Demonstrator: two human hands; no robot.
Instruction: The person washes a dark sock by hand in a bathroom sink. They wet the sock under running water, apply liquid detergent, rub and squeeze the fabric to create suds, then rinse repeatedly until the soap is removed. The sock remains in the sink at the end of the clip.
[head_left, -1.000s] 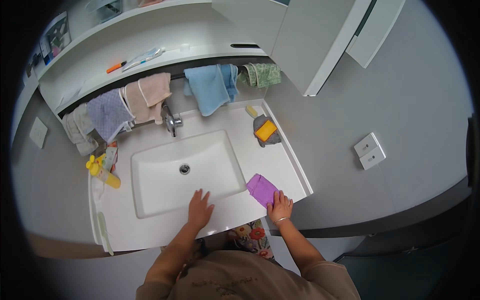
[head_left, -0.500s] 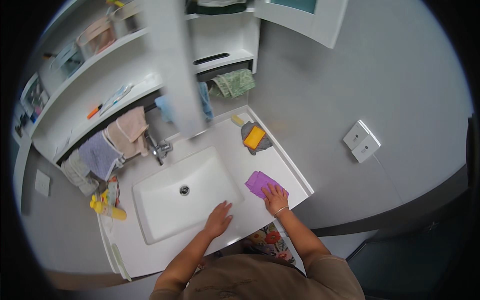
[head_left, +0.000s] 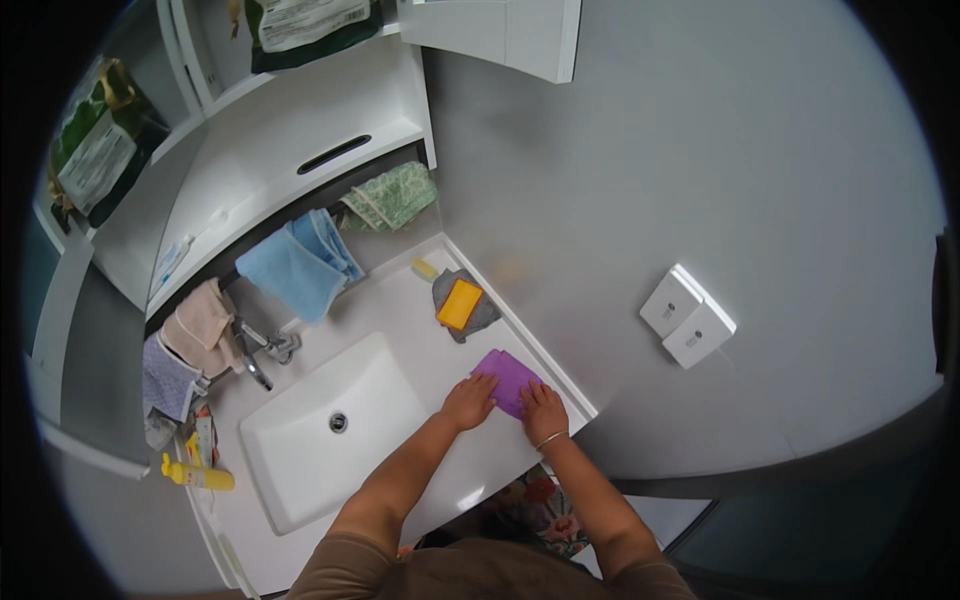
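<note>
A folded purple cloth (head_left: 508,378) lies on the white counter, to the right of the sink. On its near right part rests my right hand (head_left: 544,412), a thin bracelet at the wrist and the fingers spread flat. My left hand (head_left: 468,402) touches the cloth's left edge with its fingers stretched out; whether the fingertips grip that edge is hard to see. Beyond the cloth, a yellow-orange sponge (head_left: 460,304) sits on a crumpled grey cloth (head_left: 484,322). A small pale yellow block (head_left: 424,269) lies behind them.
Left of my hands is the white sink (head_left: 300,480), with a chrome faucet (head_left: 262,350) behind it. A yellow bottle (head_left: 205,477) lies at far left. Blue (head_left: 295,268) and green (head_left: 392,197) towels hang under the shelf. An open cabinet door (head_left: 500,35) juts out above. Grey wall borders the right.
My left hand has moved from the sink's near edge to the purple cloth. My right hand stays on the cloth. The view has shifted, and a mirrored cabinet door now stands farther left.
</note>
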